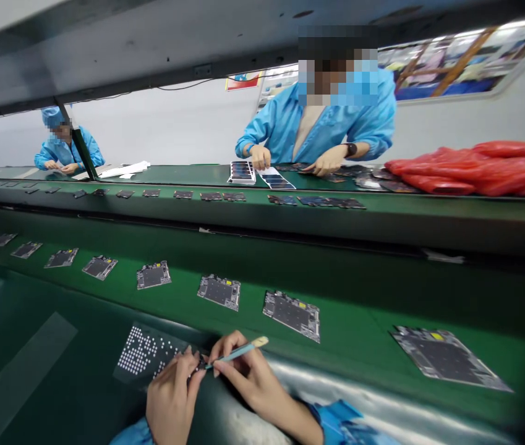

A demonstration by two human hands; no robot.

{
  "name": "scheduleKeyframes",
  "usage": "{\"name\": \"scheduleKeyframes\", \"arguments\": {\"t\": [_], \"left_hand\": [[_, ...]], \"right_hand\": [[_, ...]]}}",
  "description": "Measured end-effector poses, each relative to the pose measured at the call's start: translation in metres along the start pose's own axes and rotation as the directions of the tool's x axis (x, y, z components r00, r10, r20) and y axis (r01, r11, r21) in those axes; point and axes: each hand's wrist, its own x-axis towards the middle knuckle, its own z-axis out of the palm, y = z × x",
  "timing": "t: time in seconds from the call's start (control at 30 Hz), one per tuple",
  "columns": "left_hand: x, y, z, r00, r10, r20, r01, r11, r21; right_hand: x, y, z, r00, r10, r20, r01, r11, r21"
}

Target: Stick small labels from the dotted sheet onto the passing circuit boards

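My left hand [172,392] is closed at the near edge of the bench, its fingertips pinching a small dark part [201,361]. My right hand [257,377] grips a slim light-blue stick tool [241,351] with a yellowish end, its other end meeting the dark part. Whether the tool is a brush or tweezers I cannot tell. Under and beside my left fingers lies a clear sheet of white round dots [135,355]. Beyond my hands, a circuit board [292,314] rests on the green belt, apart from them.
Several more boards, such as a large one [450,358] at right, line the green belt [359,290]. A clear strip [25,371] lies on the bench at left. Across the belt, a co-worker's hands [327,162] handle dark panels near red bags [475,167]. A shelf [151,49] hangs overhead.
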Motion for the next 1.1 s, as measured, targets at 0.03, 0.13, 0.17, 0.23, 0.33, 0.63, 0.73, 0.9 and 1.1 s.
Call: {"name": "scheduleKeyframes", "arguments": {"t": [0.03, 0.13, 0.17, 0.23, 0.33, 0.63, 0.73, 0.9, 1.1], "left_hand": [[-0.001, 0.000, 0.000, 1.000, -0.003, 0.007, 0.003, 1.000, 0.000], [-0.006, -0.005, 0.003, 0.998, -0.003, 0.056, 0.003, 1.000, 0.005], [-0.009, -0.007, 0.005, 0.997, 0.005, 0.076, -0.006, 1.000, 0.017], [-0.016, -0.013, 0.007, 0.993, 0.018, 0.121, -0.025, 0.998, 0.052], [-0.022, -0.018, 0.008, 0.986, -0.014, 0.165, 0.000, 0.996, 0.086], [0.060, 0.008, 0.051, 0.940, -0.025, 0.341, 0.020, 1.000, 0.019], [0.091, 0.008, 0.081, 0.902, 0.049, 0.430, -0.036, 0.999, -0.038], [0.103, 0.007, 0.098, 0.887, 0.085, 0.455, -0.055, 0.995, -0.080], [0.101, 0.014, 0.099, 0.883, 0.091, 0.460, -0.052, 0.994, -0.096]], "right_hand": [[0.000, -0.001, 0.001, 1.000, 0.010, -0.014, -0.010, 1.000, 0.010], [0.003, -0.007, 0.002, 0.996, 0.040, -0.082, -0.031, 0.993, 0.112], [0.006, -0.009, -0.001, 0.992, 0.049, -0.117, -0.030, 0.987, 0.159], [0.016, -0.013, -0.011, 0.969, 0.074, -0.236, -0.021, 0.975, 0.223], [0.039, -0.016, -0.042, 0.869, 0.133, -0.477, -0.014, 0.970, 0.244], [0.097, 0.006, -0.087, 0.758, 0.166, -0.631, -0.081, 0.984, 0.161], [0.099, 0.011, -0.088, 0.733, 0.166, -0.660, -0.116, 0.986, 0.120], [0.091, 0.011, -0.097, 0.709, 0.141, -0.691, -0.155, 0.987, 0.042], [0.084, 0.004, -0.102, 0.688, 0.114, -0.716, -0.191, 0.981, -0.027]]}}
